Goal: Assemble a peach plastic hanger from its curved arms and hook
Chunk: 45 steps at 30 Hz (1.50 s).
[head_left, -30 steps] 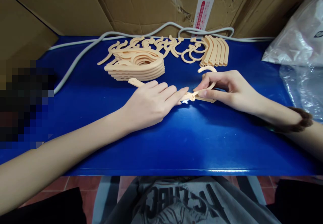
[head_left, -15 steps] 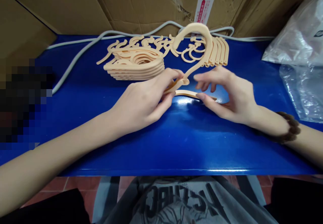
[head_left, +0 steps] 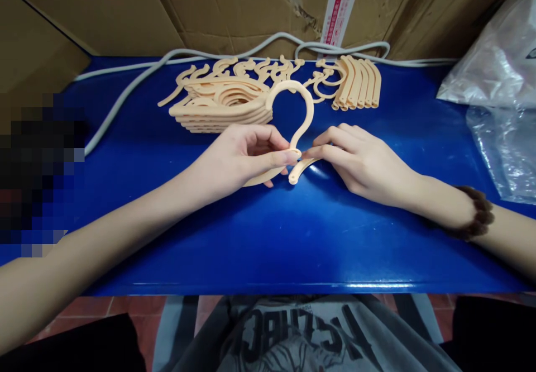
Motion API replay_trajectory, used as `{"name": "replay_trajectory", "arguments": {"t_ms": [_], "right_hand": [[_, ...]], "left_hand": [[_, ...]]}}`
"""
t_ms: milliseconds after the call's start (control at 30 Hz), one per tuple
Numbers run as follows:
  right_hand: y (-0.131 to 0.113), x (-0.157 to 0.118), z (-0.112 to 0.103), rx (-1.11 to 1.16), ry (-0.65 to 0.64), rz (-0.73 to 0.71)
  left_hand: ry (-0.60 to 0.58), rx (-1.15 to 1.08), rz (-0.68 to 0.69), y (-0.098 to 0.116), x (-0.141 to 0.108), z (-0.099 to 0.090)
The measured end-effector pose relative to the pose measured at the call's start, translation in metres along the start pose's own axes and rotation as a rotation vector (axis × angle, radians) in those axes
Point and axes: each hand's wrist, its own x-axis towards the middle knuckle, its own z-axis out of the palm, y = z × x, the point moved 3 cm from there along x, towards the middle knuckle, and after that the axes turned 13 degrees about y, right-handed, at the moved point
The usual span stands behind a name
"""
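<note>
A beige plastic hanger hook [head_left: 309, 106] stands up from my left hand [head_left: 238, 162], whose thumb and fingers pinch its lower end. A curved beige hanger arm [head_left: 264, 180] shows beneath those fingers; whether it is joined to the hook is hidden. My right hand [head_left: 360, 162] is closed on a second hanger arm [head_left: 300, 171], its round, holed end pointing left, just below and beside the hook's base. A small gap separates that end from my left fingers.
Behind my left hand lies a stack of folded beige hangers [head_left: 221, 109]. Loose hooks [head_left: 243, 69] and a row of hanger arms [head_left: 362, 84] sit farther back. A white cable [head_left: 125, 95], cardboard [head_left: 247, 12] and a clear plastic bag [head_left: 488, 70] border the blue table [head_left: 268, 243].
The hook has come lower and left, toward me. My right hand has turned over, and the second hanger arm now has its holed end raised beside the hook's base.
</note>
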Motion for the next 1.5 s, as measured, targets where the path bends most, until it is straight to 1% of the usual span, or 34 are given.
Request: {"name": "replay_trajectory", "arguments": {"t_ms": [100, 267, 333, 467, 567, 700, 867, 1067, 1200, 1333, 1500], "right_hand": [[0.000, 0.001, -0.002, 0.064, -0.009, 0.035], [-0.002, 0.002, -0.009, 0.198, 0.011, 0.181], [-0.003, 0.002, -0.010, 0.197, 0.015, 0.191], [-0.002, 0.001, -0.007, 0.168, -0.029, 0.198], [-0.001, 0.001, -0.006, 0.161, -0.040, 0.198], [-0.003, 0.001, -0.006, 0.106, -0.036, 0.166], [-0.004, 0.001, -0.009, 0.034, -0.004, 0.124], [-0.007, -0.001, -0.010, -0.057, 0.012, 0.068], [-0.009, -0.001, -0.010, -0.132, 0.008, 0.022], [-0.012, 0.000, -0.011, -0.226, 0.049, -0.059], [-0.014, 0.001, -0.013, -0.293, 0.103, -0.119]], "left_hand": [[-0.023, -0.043, -0.033, -0.002, 0.002, 0.002], [-0.022, -0.085, -0.032, -0.001, 0.004, 0.002], [-0.031, -0.088, -0.033, -0.002, 0.004, 0.002], [-0.032, -0.061, 0.000, -0.006, 0.005, 0.001], [-0.010, -0.087, -0.029, -0.009, 0.007, 0.000], [0.021, -0.151, -0.104, -0.011, 0.007, 0.000], [0.012, -0.175, -0.120, -0.009, 0.006, 0.000], [-0.046, -0.215, -0.147, -0.008, 0.005, 0.001], [-0.085, -0.249, -0.204, -0.009, 0.003, 0.001], [-0.109, -0.263, -0.278, -0.006, 0.001, 0.002], [-0.155, -0.268, -0.288, -0.004, 0.001, 0.003]]}}
